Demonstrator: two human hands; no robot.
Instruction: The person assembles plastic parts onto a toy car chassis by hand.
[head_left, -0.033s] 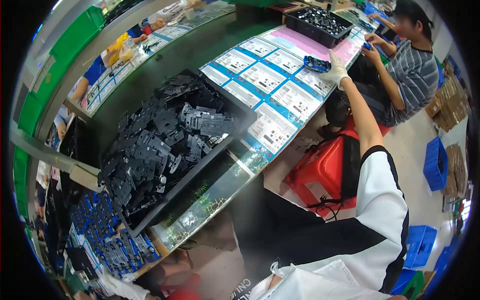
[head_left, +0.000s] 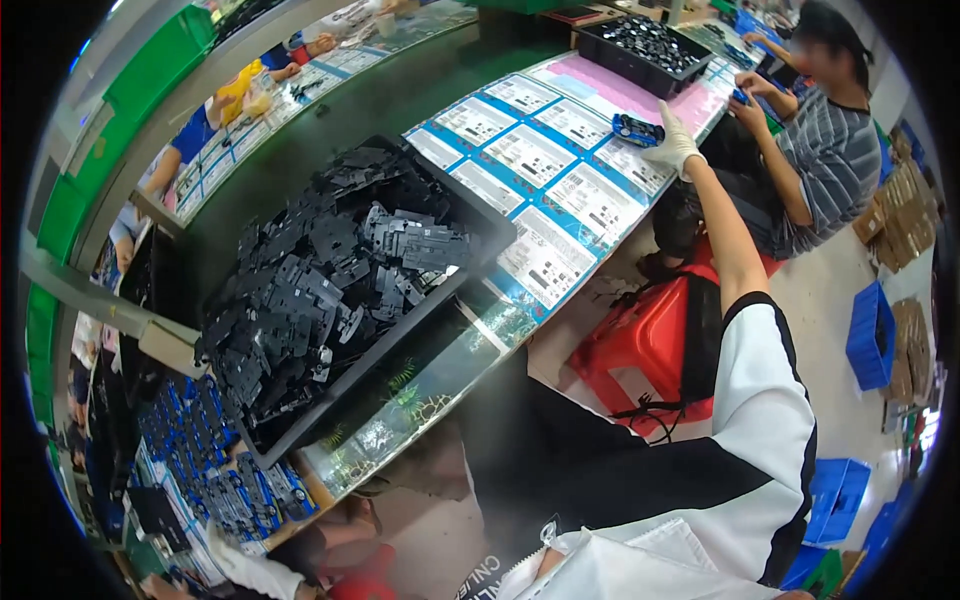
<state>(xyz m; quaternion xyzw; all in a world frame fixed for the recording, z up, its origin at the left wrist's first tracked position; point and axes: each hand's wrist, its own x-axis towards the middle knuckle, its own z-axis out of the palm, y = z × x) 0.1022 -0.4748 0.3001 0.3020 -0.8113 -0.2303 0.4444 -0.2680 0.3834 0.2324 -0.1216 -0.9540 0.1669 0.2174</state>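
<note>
My right arm reaches far out to the upper right, over the sheet-covered table. At its end my right hand, in a white glove, has thumb and fingers spread in a V. One end of a blue and black toy car lies in that V, against the fingers; no firm grip shows. Nearer to me, a large black bin is heaped with black plastic chassis plates, and one greyer plate lies on top. My left hand is out of view.
At the right a seated co-worker holds a small blue thing. A black tray of small parts stands at the far end. Rows of blue toy cars lie at lower left, near another person's white-gloved hand. A red stool stands beside the table.
The view has shifted slightly. The other person's gloved hand at lower left has moved a little. My right hand and the toy car keep the same position to each other.
</note>
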